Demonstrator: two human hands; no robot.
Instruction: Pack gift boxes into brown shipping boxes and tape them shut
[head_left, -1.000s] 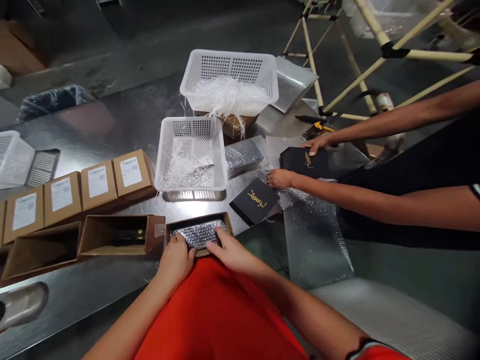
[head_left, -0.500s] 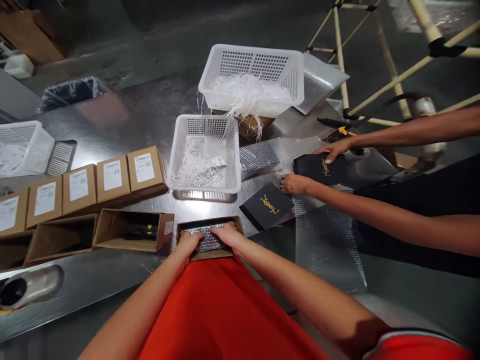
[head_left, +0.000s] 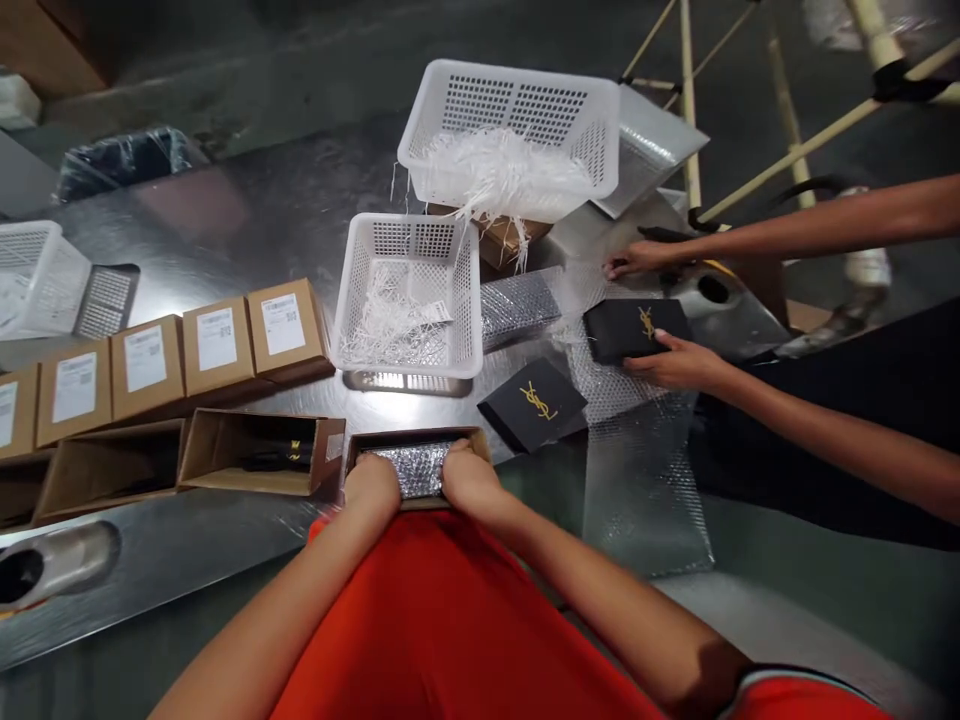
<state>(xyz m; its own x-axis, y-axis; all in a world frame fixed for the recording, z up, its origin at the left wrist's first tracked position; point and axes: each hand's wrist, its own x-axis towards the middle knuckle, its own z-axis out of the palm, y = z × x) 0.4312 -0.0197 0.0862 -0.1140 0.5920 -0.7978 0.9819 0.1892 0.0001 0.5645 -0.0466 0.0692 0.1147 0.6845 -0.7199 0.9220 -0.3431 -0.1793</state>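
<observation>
Close against the red clothing, a cardboard box [head_left: 420, 437] stands with its top open. A bubble-wrapped package [head_left: 415, 470] lies inside it. My left hand [head_left: 373, 484] is closed on the package's left end, its fingertips partly hidden inside the box. At the right end my right hand [head_left: 468, 474] grips the same package, fingers curled down. Just right of the box, a black box with a gold logo [head_left: 534, 402] rests on the table's edge. To the left, an open carton [head_left: 259, 482] has a dark item with gold print inside.
Labelled cartons [head_left: 215, 338] line the left side. A white basket [head_left: 406, 367] of shredded paper stands ahead, a fuller basket [head_left: 517, 80] behind it. At right, a co-worker's hand [head_left: 679, 362] touches another black box [head_left: 615, 330] on bubble wrap [head_left: 645, 480].
My hands have shifted from thumbs on the package's top to its two ends. The co-worker's far hand has left the black box; the nearer hand has moved right onto it.
</observation>
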